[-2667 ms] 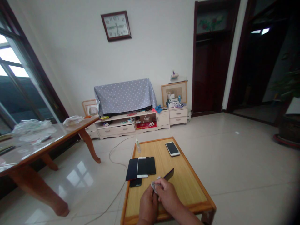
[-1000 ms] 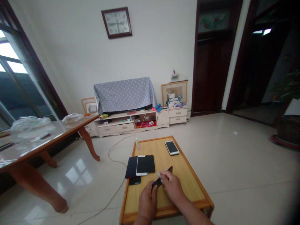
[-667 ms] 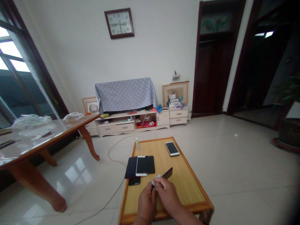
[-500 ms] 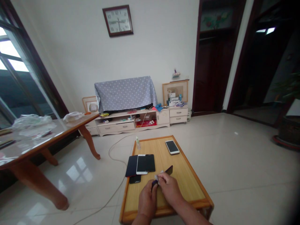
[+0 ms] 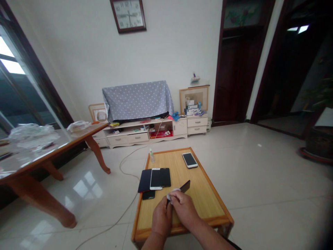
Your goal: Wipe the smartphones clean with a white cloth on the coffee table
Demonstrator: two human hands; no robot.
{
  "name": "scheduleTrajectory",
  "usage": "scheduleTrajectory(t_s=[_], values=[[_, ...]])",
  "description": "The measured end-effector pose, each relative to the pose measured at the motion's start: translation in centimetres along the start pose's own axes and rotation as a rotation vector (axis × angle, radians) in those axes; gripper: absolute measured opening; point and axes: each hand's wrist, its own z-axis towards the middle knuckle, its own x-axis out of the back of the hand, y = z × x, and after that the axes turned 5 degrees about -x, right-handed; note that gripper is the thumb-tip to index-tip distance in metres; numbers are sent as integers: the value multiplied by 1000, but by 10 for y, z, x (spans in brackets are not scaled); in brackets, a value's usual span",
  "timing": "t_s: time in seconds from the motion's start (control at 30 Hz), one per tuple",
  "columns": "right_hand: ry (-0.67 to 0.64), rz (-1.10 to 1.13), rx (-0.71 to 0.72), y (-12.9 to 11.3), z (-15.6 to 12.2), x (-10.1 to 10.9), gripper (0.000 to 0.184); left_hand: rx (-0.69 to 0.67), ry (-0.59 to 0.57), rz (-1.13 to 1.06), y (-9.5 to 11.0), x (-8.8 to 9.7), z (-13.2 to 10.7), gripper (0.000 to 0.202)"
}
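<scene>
A dark smartphone [image 5: 185, 186] is held edge-on above the low wooden table [image 5: 197, 205]. My left hand [image 5: 161, 216] is closed around its near end. My right hand [image 5: 184, 207] pinches a crumpled white cloth or tissue [image 5: 170, 195] against the phone; much of the phone is hidden behind the fingers. Left of my hands, several phones lie close together and partly overlapping: a white-framed phone [image 5: 155, 179], a black phone [image 5: 165, 177], a dark phone [image 5: 144, 181] and a smaller black one [image 5: 148, 195]. A white phone [image 5: 189, 160] lies apart at the far right.
A small clear spray bottle [image 5: 152, 156] stands at the table's far left corner. To the left is a larger table [image 5: 78, 139] with plastic bags [image 5: 33, 133]. A cable [image 5: 122, 205] runs over the floor. A low cabinet [image 5: 127, 139] stands along the wall.
The white cloth has shifted left along the phone toward my left hand, and my right hand has moved slightly with it. The whole view has shifted slightly; the phones on the table stay put.
</scene>
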Motion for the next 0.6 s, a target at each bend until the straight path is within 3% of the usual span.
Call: scheduleTrajectory(t_s=[0.2, 0.27, 0.47, 0.6], values=[[139, -6, -62, 11, 31, 45, 50, 19, 18, 31, 4, 1, 0, 32], [128, -13, -51, 9, 27, 42, 47, 12, 18, 29, 4, 1, 0, 31], [-27, 16, 3, 3, 0, 1, 28, 25, -6, 24, 4, 2, 0, 29], [99, 99, -97, 20, 22, 19, 37, 19, 7, 13, 7, 2, 0, 32]])
